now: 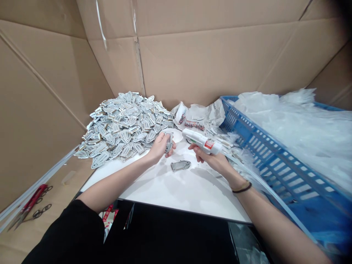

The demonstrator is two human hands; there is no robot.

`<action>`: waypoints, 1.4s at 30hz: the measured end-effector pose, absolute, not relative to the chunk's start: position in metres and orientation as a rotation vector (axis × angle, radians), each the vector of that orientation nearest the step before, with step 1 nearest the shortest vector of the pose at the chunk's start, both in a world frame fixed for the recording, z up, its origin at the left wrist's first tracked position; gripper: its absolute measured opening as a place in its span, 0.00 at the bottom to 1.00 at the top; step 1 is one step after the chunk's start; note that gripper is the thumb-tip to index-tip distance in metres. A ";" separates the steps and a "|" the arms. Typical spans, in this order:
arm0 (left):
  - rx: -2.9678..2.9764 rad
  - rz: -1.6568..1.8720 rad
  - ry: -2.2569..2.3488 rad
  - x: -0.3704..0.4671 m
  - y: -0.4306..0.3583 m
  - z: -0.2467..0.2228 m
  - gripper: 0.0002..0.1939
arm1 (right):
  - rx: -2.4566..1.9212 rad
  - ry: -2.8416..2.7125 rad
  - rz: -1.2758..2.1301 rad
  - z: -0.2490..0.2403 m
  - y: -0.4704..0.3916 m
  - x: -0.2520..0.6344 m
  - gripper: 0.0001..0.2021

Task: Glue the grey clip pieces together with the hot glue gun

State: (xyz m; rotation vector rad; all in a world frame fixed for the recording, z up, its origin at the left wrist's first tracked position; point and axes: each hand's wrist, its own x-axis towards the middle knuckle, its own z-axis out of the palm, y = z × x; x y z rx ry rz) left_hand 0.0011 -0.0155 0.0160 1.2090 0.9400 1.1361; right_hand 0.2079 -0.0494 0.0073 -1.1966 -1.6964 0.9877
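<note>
My left hand (162, 145) is closed around a small grey slotted piece (168, 142), held above the white table (162, 187). A white hot glue gun (202, 141) with a red label is in my right hand (210, 157), its nozzle pointing left toward the piece. A long translucent glue stick (264, 183) runs out of the back of the gun along my forearm. Between my hands, another grey piece (180, 165) lies flat on the table. Behind the left hand rises a large heap of similar grey pieces (129, 124).
A blue plastic basket (275, 165) full of clear plastic bags (302, 128) stands at the right. Crumpled plastic packaging (211, 113) and a white round dish (176, 135) sit at the back. Red-handled snips (33, 200) and scissors (41, 212) lie at left. Cardboard walls (206, 62) enclose the table.
</note>
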 end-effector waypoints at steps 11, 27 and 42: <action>1.255 1.167 0.915 0.003 -0.017 0.013 0.07 | -1.233 -1.822 0.897 -0.001 -0.050 0.206 0.17; 1.310 1.181 0.889 0.006 -0.021 0.009 0.06 | -1.327 -1.788 0.839 -0.013 -0.045 0.206 0.20; 1.112 1.190 0.792 0.007 -0.023 0.017 0.10 | -1.237 -1.901 0.643 -0.007 -0.043 0.209 0.18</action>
